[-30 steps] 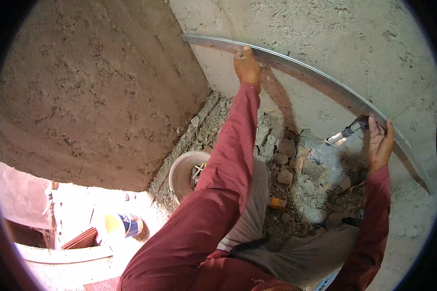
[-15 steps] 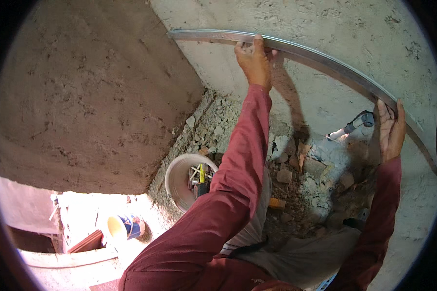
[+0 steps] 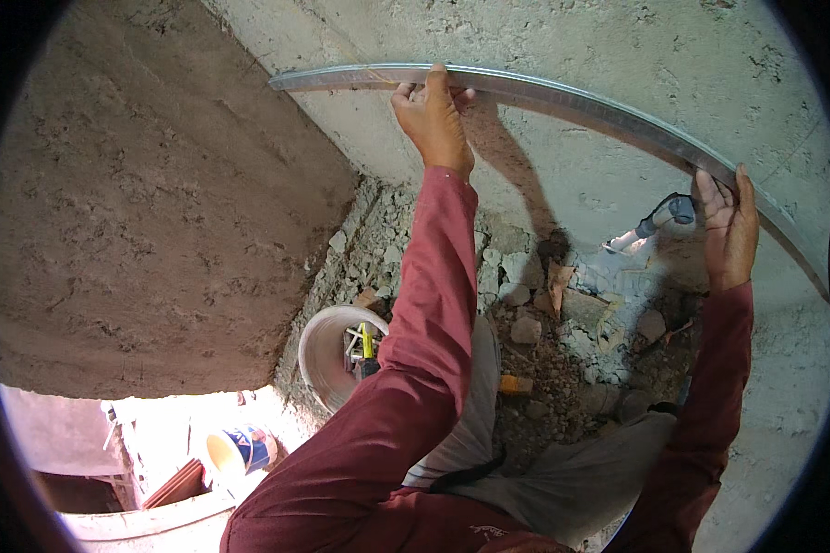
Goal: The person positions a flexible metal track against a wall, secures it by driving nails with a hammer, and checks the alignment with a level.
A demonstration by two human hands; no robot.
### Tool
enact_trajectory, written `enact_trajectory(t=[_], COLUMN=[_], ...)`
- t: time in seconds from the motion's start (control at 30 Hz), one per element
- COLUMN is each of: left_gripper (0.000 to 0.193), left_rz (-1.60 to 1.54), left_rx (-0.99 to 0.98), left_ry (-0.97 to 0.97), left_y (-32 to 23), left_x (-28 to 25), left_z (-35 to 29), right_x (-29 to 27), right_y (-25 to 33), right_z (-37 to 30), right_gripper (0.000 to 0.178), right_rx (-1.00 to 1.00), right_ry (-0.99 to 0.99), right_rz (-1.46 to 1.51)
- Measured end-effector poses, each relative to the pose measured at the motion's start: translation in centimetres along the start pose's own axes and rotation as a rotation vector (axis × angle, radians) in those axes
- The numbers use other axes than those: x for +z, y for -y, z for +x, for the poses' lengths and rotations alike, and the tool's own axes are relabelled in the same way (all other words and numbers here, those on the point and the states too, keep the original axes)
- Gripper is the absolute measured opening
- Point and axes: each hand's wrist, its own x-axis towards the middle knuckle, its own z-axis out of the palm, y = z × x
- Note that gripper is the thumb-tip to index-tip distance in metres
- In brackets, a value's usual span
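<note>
A long grey metal profile (image 3: 572,100), bowed by the lens, lies across the pale rough wall (image 3: 618,41). Its left end meets the corner with the brown wall (image 3: 166,194). My left hand (image 3: 438,129) grips it toward that end, thumb up over its face and fingers curled at its lower edge. Farther right, my right hand (image 3: 730,235) holds the same profile from below, with thumb and fingertips at its lower edge and the palm showing. Beneath it, left of my right hand, a pale pipe with a dark wrapped end (image 3: 669,214) sticks out near the wall's foot.
Rubble and broken stones (image 3: 526,295) cover the ground along the wall. A whitish bucket (image 3: 327,355) with a yellow-and-black tool (image 3: 368,343) stands left of my left arm. An orange-yellow block (image 3: 515,384) lies by my leg. A blue-and-white bucket (image 3: 249,447) and reddish-brown tiles (image 3: 177,484) are at lower left.
The view has shifted, so the wall corner, buckets and profile appear farther left. Both hands keep their hold on the profile, which still meets the corner.
</note>
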Motion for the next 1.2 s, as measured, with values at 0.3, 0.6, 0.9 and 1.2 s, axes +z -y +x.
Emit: enact_trajectory(t=[0.3, 0.6, 0.9, 1.2], left_gripper=[0.047, 0.045, 0.057, 0.053], left_rz=[-0.003, 0.544, 0.27, 0.206], left_rx=[-0.004, 0.218, -0.204, -0.178], left_ry=[0.057, 0.215, 0.271, 0.352], left_y=[0.9, 1.9, -1.7, -0.8], left_x=[1.7, -8.9, 1.2, -0.4], left_z=[0.0, 5.6, -5.0, -2.7], right_x=[-0.2, 4.3, 3.5, 3.5], right_y=[0.0, -1.1, -1.1, -1.0], right_z=[-0.6, -0.9, -0.7, 0.6], right_gripper=[0.041, 0.06, 0.056, 0.068], right_rx=[-0.131, 0.155, 0.047, 0.187], right_ry=[-0.019, -0.074, -0.104, 0.019], right_rz=[-0.399, 0.139, 0.147, 0.075])
